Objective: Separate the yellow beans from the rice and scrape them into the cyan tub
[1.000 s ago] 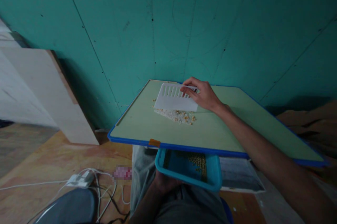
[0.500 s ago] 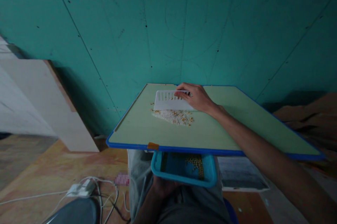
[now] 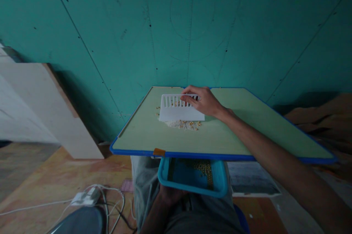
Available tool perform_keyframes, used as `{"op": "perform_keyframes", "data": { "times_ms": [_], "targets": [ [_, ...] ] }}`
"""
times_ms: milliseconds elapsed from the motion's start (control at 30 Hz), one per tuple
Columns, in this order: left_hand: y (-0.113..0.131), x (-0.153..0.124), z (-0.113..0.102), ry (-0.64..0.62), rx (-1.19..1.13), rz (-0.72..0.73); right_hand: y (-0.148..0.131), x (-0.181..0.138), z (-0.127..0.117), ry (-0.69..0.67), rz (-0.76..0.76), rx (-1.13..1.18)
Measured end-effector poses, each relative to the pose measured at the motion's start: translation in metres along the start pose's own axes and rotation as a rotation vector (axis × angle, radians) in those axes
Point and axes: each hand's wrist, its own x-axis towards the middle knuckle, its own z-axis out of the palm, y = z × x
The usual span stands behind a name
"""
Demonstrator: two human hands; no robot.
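Note:
My right hand (image 3: 202, 100) grips the slotted upper edge of a white plastic plate (image 3: 181, 114), tilted on the green tabletop. The plate's lower edge rests over a spread of small white grains (image 3: 173, 124), mixed with yellow kernels (image 3: 191, 124), and partly hides them. More kernels show through the slots and lie to the left. Below the table's front edge, my left hand (image 3: 172, 193) holds a blue plastic tray (image 3: 192, 188) from underneath; its fingers are mostly hidden. Yellowish kernels (image 3: 205, 171) sit in the tray's right part.
The table (image 3: 233, 142) has a blue rim with orange tape (image 3: 159, 152) and stands against a green wall (image 3: 192, 25). Pale boards (image 3: 55, 109) lean at left. A power strip (image 3: 86, 196) with cables and a dark rounded seat (image 3: 79, 221) are at lower left.
The white plate has come a little toward me, over more of the grain spread. The tray stays about where it was. My view has shifted slightly.

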Motion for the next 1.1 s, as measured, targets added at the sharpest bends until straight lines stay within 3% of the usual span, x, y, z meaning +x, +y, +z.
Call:
{"op": "perform_keyframes", "data": {
  "times_ms": [400,567,800,1100],
  "targets": [
    [0.003,0.002,0.015,0.076,0.027,-0.013,-0.005,0.000,-0.001,-0.004,0.002,0.041],
    [0.004,0.000,0.017,0.195,0.045,-0.003,-0.006,0.000,-0.001,-0.014,0.000,0.077],
    [0.002,0.001,0.009,0.058,0.021,0.001,-0.008,-0.001,0.000,-0.049,0.009,0.094],
    [0.003,0.001,0.018,0.152,0.065,0.002,-0.011,-0.001,0.000,-0.061,-0.007,0.128]
  ]
}}
